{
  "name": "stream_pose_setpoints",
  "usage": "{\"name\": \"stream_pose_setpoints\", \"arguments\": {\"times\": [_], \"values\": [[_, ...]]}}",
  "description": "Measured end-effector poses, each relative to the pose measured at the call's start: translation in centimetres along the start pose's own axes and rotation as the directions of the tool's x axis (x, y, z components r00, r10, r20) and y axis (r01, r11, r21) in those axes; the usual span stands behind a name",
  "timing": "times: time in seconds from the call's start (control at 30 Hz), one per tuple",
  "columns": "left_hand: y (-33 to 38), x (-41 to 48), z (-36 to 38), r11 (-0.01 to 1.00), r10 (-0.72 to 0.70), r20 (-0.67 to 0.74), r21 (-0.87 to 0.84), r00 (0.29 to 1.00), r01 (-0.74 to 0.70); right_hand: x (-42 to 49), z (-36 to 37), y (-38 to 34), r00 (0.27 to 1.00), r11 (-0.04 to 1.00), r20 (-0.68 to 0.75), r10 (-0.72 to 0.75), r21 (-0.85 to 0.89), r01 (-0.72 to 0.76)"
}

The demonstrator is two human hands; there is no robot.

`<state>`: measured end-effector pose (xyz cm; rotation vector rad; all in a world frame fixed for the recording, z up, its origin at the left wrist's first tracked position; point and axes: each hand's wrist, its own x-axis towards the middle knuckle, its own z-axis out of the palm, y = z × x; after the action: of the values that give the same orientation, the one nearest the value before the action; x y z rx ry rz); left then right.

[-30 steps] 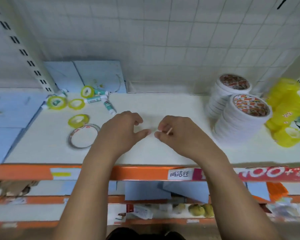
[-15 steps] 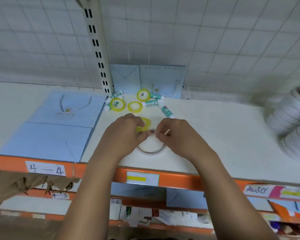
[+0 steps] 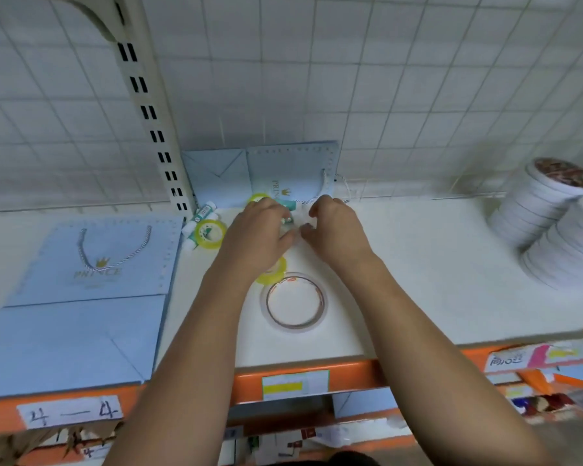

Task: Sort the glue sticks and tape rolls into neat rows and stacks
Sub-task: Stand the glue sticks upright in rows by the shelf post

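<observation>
We are gathering glue sticks [image 3: 289, 206] at frame centre | left hand [image 3: 260, 237], right hand [image 3: 334, 230]: fingers curled, grip unclear | best laying them parallel.

Flat blue gift bag [image 3: 81, 297] on white shelf [image 3: 418, 280], second bag [image 3: 283, 173] against wire grid [image 3: 384, 95], slotted upright [image 3: 147, 112], orange edge [image 3: 350, 376]

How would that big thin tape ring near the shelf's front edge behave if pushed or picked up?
The tape ring looks thin and nearly used up, so probably very light. Lying flat on the shelf, it should slide rather than roll. Its narrow wall might flex if squeezed.
</observation>
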<state>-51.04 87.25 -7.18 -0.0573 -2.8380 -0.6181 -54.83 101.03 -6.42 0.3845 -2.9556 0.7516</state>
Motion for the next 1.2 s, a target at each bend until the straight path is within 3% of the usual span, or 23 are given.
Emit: {"name": "stream_pose_setpoints", "arguments": {"times": [0.23,0.6,0.8,1.2], "values": [[-0.1,2.2,1.7,0.998,-0.007,0.078,0.069,0.997,0.002,0.4,1.2,1.5,0.994,0.995,0.077,0.083,-0.067,-0.077],[1.0,1.7,2.6,0.971,0.005,0.104,0.236,0.995,-0.03,-4.7,-2.9,4.0,0.996,0.999,0.078,0.041,-0.012,-0.04],[5.1,-0.1,1.1,0.997,0.054,0.11,0.047,0.992,-0.059,-7.4,-5.3,5.9,0.998,0.999,0.036,0.048,0.002,-0.048],[18.1,-4.0,3.4,0.961,0.275,0.109,-0.002,0.955,-0.277,-13.6,-13.3,16.1,0.996,0.996,-0.035,0.082,-0.028,-0.083]]}}
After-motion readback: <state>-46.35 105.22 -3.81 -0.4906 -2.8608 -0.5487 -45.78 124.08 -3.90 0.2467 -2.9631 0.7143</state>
